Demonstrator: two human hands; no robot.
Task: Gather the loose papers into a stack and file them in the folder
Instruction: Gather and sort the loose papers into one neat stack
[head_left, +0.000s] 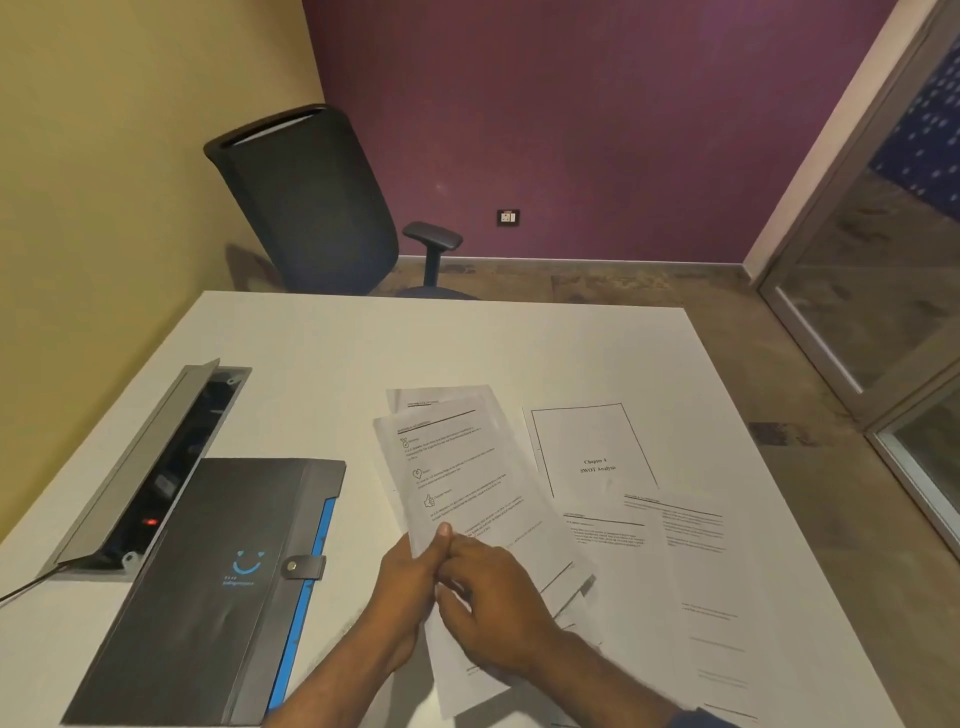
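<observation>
So the white desk (322, 353) is basically the whole workspace, with an open cable tray (150, 467) sunk into its left side and an office chair (311, 208) parked at the far edge. The dark folder (208, 587) lies flat at the near left, snapped shut by the look of that little strap, blue edge facing the papers.

The loose papers are centre to right. There's a partly gathered bunch (457, 478) fanned out in front of the person, with a "Chapter 4 SWOT Analysis" title sheet (592, 452) just beside it and more text pages (691, 571) overlapping toward the near right edge.

Both hands are on the bunch. The left hand (402, 582) pinches its near end, thumb on top and fingers curled shut around the sheets. The right hand (493, 613) lies over the same pages, fingers half curled and pressing down; I can't quite tell if it's gripping or just steadying.

My take: we're mid-gather, not close to filing. The bunch is pretty skewed, so I'd keep the left pinch loose enough for sheets to slide, sweep the title sheet and the right-hand pages in on top, then stand everything on edge and tap it square on the desk. Square it before touching the folder, because a fanned stack will probably snag going in. And that strap needs popping first, which takes a free hand.
</observation>
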